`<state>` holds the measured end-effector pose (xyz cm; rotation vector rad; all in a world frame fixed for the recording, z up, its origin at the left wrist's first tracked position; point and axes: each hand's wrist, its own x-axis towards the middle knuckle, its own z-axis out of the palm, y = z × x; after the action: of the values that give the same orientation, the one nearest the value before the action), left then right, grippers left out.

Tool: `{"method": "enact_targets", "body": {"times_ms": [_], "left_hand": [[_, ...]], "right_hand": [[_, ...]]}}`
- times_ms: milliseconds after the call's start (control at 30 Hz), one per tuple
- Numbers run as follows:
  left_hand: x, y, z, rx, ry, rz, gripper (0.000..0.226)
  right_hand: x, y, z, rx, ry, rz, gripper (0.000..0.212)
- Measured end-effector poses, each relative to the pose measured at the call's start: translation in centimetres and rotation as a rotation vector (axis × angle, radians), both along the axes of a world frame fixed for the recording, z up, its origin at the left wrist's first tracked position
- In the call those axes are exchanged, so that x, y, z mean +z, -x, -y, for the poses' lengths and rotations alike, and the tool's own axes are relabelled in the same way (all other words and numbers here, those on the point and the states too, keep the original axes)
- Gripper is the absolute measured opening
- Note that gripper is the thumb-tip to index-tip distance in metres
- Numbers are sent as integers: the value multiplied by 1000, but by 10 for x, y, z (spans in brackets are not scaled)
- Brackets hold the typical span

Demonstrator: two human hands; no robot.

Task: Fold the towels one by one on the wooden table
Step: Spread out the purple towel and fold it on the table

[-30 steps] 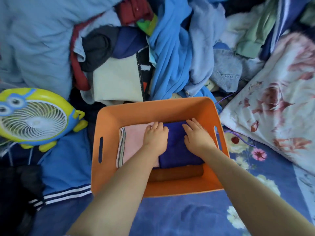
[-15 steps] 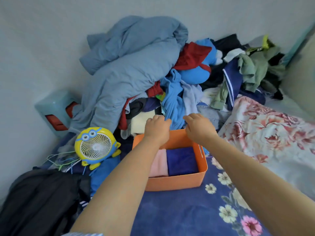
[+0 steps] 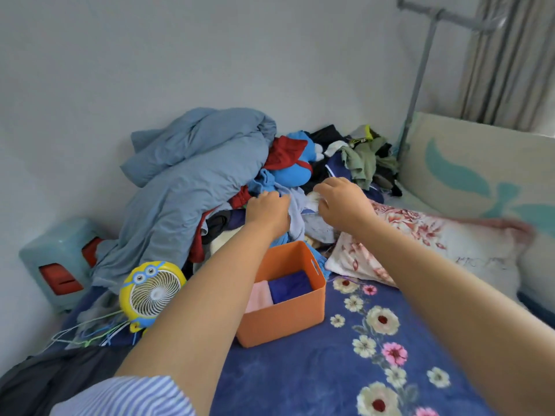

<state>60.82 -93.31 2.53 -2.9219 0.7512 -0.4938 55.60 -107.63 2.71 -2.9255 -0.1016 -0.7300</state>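
Observation:
An orange basket [image 3: 285,322] stands on a blue floral bedspread [image 3: 315,379]. Inside lie a folded pink towel [image 3: 259,295] and a folded dark blue towel [image 3: 289,285] side by side. Beyond the basket rises a heap of clothes, with a pale blue cloth [image 3: 297,223] hanging at its front. My left hand [image 3: 267,210] is at this cloth's left edge, fingers curled down. My right hand [image 3: 342,202] hovers just right of it, fingers curled over a bit of white fabric [image 3: 313,198]. The fingertips of both hands are hidden. No wooden table is in view.
A yellow cartoon fan [image 3: 151,291] stands left of the basket, with wire hangers [image 3: 90,334] below it. A grey-blue duvet [image 3: 186,181] tops the heap. A floral pillow [image 3: 420,241] lies to the right, and a teal stool [image 3: 57,259] stands by the wall.
My hands lifted out of the basket, leaving the folded dark blue towel, and moved forward to the clothes heap. My head rose, so the view widened.

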Motion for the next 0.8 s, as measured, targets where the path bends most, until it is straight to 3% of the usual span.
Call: {"method": "enact_targets", "body": {"times_ms": [300,800], "left_hand": [[0,120,26,-365,34,1,27],[-6,448,190,-995,-11,-49,33]], "right_hand": [[-3,179,0,-419,-68,127,27],[-5,562,62,-1129,-35,-61,37]]}}
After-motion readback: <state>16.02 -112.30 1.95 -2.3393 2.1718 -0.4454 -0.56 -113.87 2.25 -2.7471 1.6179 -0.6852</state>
